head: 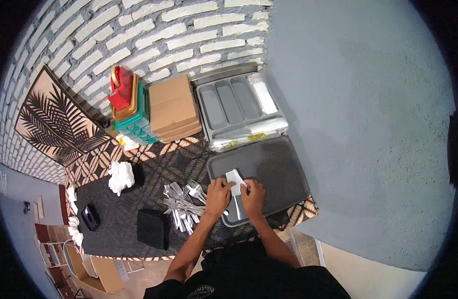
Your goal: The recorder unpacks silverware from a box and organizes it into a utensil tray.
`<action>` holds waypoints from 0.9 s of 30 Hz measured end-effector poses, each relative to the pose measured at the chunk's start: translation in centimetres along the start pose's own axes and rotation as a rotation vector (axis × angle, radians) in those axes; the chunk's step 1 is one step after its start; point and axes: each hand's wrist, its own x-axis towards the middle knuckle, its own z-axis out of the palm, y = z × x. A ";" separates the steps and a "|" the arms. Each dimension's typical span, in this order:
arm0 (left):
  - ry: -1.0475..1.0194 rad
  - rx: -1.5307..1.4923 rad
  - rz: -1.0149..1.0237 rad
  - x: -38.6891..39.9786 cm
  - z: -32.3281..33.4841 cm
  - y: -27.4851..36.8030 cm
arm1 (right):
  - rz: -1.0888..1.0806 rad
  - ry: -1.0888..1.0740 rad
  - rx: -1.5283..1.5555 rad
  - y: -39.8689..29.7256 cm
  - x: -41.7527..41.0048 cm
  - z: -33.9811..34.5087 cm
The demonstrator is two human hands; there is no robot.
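Both hands work over the near left part of a dark grey serving tray [277, 168]. My left hand [219, 192] pinches the left side of a white paper napkin [234, 177]. The fingers of my right hand [253, 196] grip its right edge. From the napkin's lower end sticks out the metal handle of a piece of cutlery [238, 209]; its other end is hidden by the paper. Left of my left hand, partly under the forearm, lies a loose pile of metal forks and other cutlery [182, 205].
Behind the tray stands a grey cutlery organizer [229, 101] with wrapped white items. Cardboard boxes [174, 106], a teal drawer unit [139, 116] and a red container [120, 89] stand left of it. Crumpled white paper [121, 177], a black case [152, 228] and a dark shiny object [89, 217] lie leftward.
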 end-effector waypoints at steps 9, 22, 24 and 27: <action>0.117 -0.197 -0.123 -0.6 0.9 -2.0 | -0.240 -0.072 -0.064 -1.7 -0.8 0.7; 0.201 -0.365 -0.304 1.8 2.7 -3.4 | -0.282 -0.196 -0.098 -1.8 -1.8 0.7; 0.125 -0.383 -0.418 1.9 1.7 -2.8 | -0.266 -0.191 -0.064 -1.5 -1.8 0.8; 0.044 -0.411 -0.519 2.6 0.7 -2.2 | -0.227 -0.165 0.021 -0.8 -1.9 0.9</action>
